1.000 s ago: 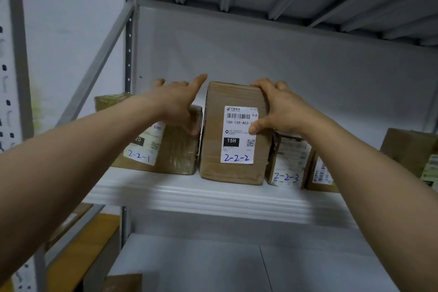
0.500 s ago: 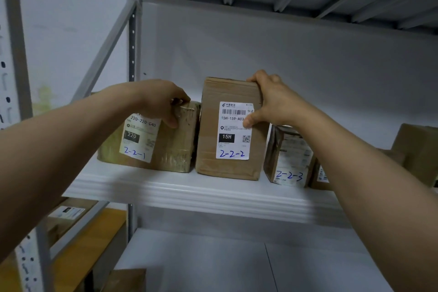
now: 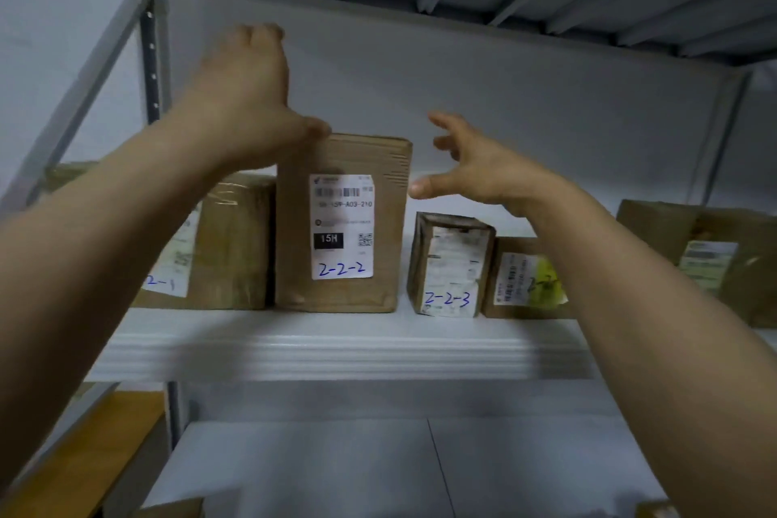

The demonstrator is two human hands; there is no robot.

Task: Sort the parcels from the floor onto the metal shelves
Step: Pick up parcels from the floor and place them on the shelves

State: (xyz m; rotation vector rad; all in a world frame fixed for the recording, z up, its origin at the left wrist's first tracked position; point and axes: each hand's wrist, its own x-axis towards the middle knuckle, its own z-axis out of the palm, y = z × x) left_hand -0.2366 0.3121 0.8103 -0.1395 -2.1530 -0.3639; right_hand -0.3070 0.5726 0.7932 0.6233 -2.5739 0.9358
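Note:
A tall brown parcel marked 2-2-2 [image 3: 342, 223] stands upright on the white metal shelf [image 3: 336, 349]. Left of it, touching, lies a wider taped parcel marked 2-2-1 [image 3: 227, 240]. My left hand [image 3: 248, 93] is raised above these two, fingers up and blurred, its thumb at the tall parcel's top left corner. My right hand [image 3: 471, 168] hovers just right of the tall parcel's top, fingers spread, holding nothing. A small parcel marked 2-2-3 [image 3: 452, 265] stands under my right wrist.
Two more parcels stand further right: one with a yellow-marked label [image 3: 525, 280], and a larger one [image 3: 706, 252] at the edge. A lower shelf [image 3: 378, 467] lies below. A grey upright and diagonal brace [image 3: 84, 88] stand at the left. The upper shelf's underside hangs overhead.
My right hand let go of the 2-2-2 parcel and drew off to the right with fingers spread. My left hand left the 2-2-1 parcel and rose above it.

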